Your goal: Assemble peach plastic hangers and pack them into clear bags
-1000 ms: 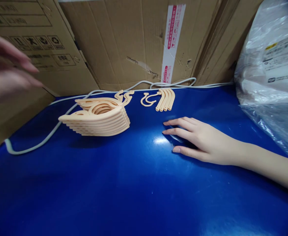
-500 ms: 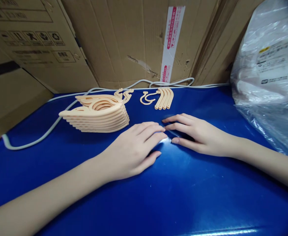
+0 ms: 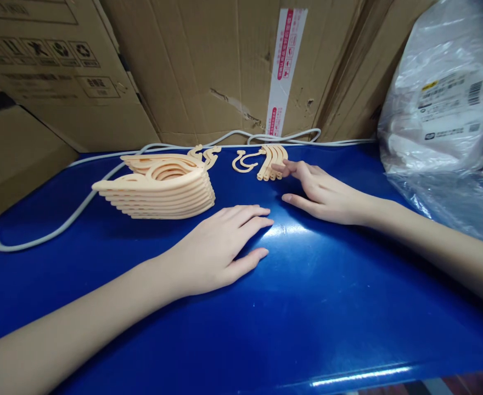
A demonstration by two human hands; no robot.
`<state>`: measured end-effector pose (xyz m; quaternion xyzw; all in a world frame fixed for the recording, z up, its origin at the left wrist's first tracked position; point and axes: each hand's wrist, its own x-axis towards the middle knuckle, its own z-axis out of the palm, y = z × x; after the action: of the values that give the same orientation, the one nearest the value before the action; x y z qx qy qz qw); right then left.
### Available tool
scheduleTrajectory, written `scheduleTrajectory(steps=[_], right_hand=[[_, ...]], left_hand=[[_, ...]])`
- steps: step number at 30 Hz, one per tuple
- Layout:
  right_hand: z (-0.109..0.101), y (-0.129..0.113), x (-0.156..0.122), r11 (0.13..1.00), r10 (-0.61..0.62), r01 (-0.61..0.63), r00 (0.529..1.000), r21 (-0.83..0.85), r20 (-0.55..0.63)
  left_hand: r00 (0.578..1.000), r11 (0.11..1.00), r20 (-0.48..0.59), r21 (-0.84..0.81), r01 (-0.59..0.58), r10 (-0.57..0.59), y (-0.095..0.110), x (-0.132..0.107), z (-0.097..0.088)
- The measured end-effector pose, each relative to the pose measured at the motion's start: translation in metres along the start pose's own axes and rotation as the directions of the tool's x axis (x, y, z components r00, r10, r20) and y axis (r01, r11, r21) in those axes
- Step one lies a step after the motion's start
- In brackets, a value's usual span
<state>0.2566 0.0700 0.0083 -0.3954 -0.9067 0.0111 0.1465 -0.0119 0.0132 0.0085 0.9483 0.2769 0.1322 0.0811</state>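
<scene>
My left hand (image 3: 220,249) lies flat on the blue tabletop with its fingers stretched out and nothing in it. Just beyond it is a stack of cream plastic hanger parts (image 3: 163,192), shaped like curved arms. My right hand (image 3: 315,189) reaches forward with fingers apart, its fingertips over the near right end of a small row of curved cream strips (image 3: 272,162). Whether they touch the strips I cannot tell. Left of that row lie cream hooks (image 3: 245,162), and more small hooked pieces (image 3: 206,155) rest behind the stack.
A white cable (image 3: 77,211) runs along the back and curls down at the left. Cardboard boxes (image 3: 208,60) wall off the rear and left side. At the right stands a clear plastic bag (image 3: 443,109) with a labelled white roll inside. The blue tabletop (image 3: 291,323) stretches to the front.
My right hand has moved up and away from my left hand, to the curved strips. My left hand has stayed nearly in place. The view has shifted slightly.
</scene>
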Motion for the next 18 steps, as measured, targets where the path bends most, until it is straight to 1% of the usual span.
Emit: scheduleTrajectory(steps=[3,5,7,10,12,14,16,18], right_hand=[[0.002,0.004,0.000,1.000,0.003,-0.003,1.000,-0.020,-0.005],[0.000,0.006,0.000,0.999,-0.004,0.001,0.999,-0.053,-0.048],[-0.003,0.008,-0.002,0.993,-0.002,-0.011,0.994,-0.120,-0.107],[-0.005,0.015,-0.004,0.966,0.038,-0.078,0.986,-0.246,-0.164],[-0.005,0.023,-0.005,0.954,0.073,-0.116,0.985,-0.275,-0.159],[-0.004,0.030,-0.005,0.957,0.124,-0.158,0.981,-0.243,-0.148],[-0.006,0.036,-0.005,0.947,0.214,-0.234,0.971,-0.221,-0.109],[-0.012,0.038,-0.006,0.922,0.302,-0.305,0.952,-0.238,-0.050]], left_hand=[[1.000,1.000,0.006,-0.005,0.001,-0.001,-0.001,0.001,0.000],[1.000,1.000,0.012,-0.007,0.005,-0.005,-0.002,0.001,0.000],[1.000,1.000,0.019,-0.010,0.011,-0.011,-0.002,0.001,0.000],[1.000,1.000,0.026,-0.012,0.017,-0.016,-0.002,0.001,0.001],[0.999,1.000,0.029,-0.014,0.019,-0.018,-0.002,0.001,0.001],[0.999,1.000,0.029,-0.018,0.017,-0.016,-0.002,0.001,0.000],[1.000,1.000,0.020,-0.020,0.013,-0.012,-0.002,0.000,0.000],[1.000,1.000,0.011,-0.017,0.010,-0.010,-0.003,0.000,0.000]])
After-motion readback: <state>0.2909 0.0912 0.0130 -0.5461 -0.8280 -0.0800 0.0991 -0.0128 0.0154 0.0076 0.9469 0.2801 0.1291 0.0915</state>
